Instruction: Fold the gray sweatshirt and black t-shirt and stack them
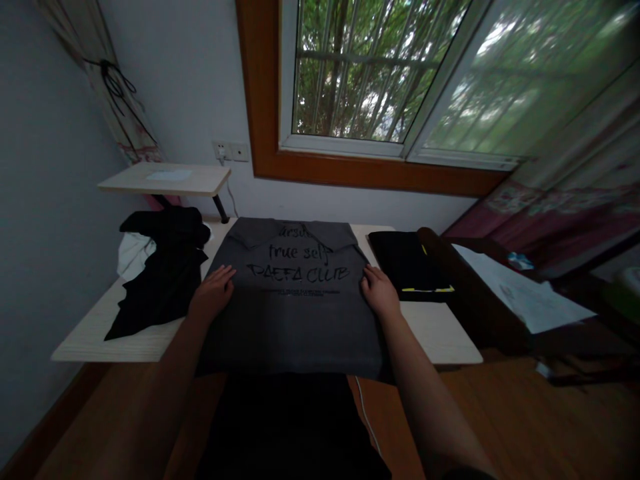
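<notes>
A dark grey shirt (295, 333) lies spread on the table with its printed lettering facing up. Its far end has folded-over flaps, and the near end hangs over the table's front edge. My left hand (213, 291) rests on the shirt's left edge, fingers stretched out and the thumb apart. At the opposite edge, my right hand (381, 291) touches the cloth with its fingertips, the fingers slightly bent. Neither hand lifts the fabric.
Black and white clothes (160, 280) lie heaped on the left, below a raised shelf (165, 179). A folded black garment (407, 263) with yellow marks sits on the right of the pale table (440, 333). Beyond it is dark brown furniture with a white sheet (520, 290). A window stands behind.
</notes>
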`<state>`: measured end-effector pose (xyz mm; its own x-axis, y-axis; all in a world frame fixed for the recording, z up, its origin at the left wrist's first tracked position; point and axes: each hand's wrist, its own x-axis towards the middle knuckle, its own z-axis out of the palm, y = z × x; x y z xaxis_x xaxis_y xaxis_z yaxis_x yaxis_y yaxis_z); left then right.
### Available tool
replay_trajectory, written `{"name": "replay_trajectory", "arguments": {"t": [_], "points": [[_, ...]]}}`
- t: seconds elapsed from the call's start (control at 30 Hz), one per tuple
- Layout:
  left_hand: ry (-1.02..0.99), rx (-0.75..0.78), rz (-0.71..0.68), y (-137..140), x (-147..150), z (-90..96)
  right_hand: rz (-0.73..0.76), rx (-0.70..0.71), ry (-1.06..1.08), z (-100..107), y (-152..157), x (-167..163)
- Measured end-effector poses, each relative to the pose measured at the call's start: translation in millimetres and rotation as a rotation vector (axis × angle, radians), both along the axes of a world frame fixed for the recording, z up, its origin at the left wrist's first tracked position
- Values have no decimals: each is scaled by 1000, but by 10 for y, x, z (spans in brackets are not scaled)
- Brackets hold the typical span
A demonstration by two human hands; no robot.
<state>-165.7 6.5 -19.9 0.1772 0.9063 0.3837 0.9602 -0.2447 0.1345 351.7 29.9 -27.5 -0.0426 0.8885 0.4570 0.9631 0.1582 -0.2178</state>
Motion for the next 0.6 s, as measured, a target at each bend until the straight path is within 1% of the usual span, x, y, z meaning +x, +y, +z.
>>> {"name": "replay_trajectory", "arguments": {"t": [0.4, 0.6], "points": [[-25, -62, -4, 49, -66, -26, 22, 12, -10, -47, 27, 37], [-48, -30, -16, 57, -77, -53, 6, -4, 5, -29, 14, 19]]}}
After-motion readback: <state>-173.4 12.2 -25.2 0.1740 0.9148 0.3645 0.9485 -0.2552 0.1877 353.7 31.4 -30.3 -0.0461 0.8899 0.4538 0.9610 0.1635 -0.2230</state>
